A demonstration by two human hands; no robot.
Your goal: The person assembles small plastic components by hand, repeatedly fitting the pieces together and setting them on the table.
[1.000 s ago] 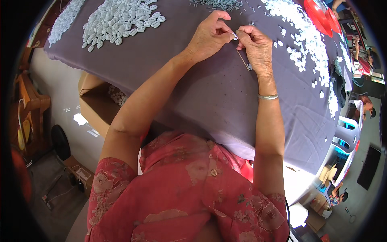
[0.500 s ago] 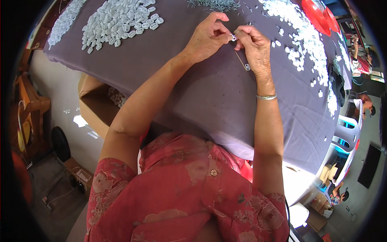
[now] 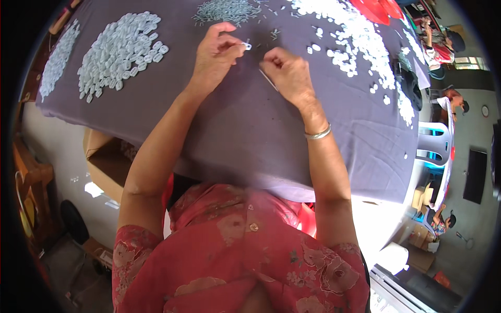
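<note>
My left hand (image 3: 215, 58) pinches a small white plastic piece (image 3: 247, 46) at its fingertips, with a short pin-like bit standing up from it. A little to the right, my right hand (image 3: 289, 74) is closed, its thumb and fingers together. From under its fingers a thin light stick (image 3: 269, 80) slants down towards me. Whether the right fingertips also hold something smaller cannot be made out. Beyond the hands, small grey-green pins (image 3: 224, 11) lie heaped, and a few loose pins (image 3: 274, 34) lie nearer.
White oval plastic pieces (image 3: 119, 52) are piled at left, with another pile (image 3: 58, 60) at the table's edge. White parts (image 3: 360, 47) spread across the right side near a red bowl (image 3: 371, 10). A cardboard box (image 3: 102, 161) stands below the purple-grey cloth (image 3: 250, 135).
My hands, together at the white piece before, are now apart; the left keeps the piece and the right has drawn back towards me. The whole view has shifted, moving the table things left.
</note>
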